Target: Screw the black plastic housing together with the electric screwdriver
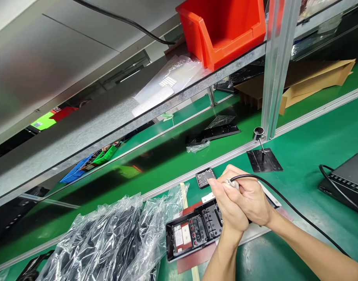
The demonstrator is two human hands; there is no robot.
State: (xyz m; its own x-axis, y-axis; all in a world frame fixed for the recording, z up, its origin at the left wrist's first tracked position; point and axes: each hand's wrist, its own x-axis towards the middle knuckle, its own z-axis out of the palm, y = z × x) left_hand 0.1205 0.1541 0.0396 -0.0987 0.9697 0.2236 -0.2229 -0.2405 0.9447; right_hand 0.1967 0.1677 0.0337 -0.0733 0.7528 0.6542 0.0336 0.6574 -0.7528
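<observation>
My left hand (230,208) and my right hand (253,197) are pressed together above a black plastic housing (196,230). The fingers of my right hand wrap round a pale tool (234,182) with a black cable leaving its top; most of it is hidden. My left hand is closed against it, its fingers largely covered, and what it grips cannot be made out. The housing lies tilted across a reddish-brown mat (198,260), its right part hidden by my hands. Just beyond them sits a small black tray (205,177) of tiny metal parts.
Plastic-wrapped black parts (108,242) lie at the lower left. A black plate with a ring stand (264,160) is beyond my hands; a black box (347,179) sits at the right. Overhead, a shelf (108,113) holds a red bin (222,35), beside a metal post (276,70).
</observation>
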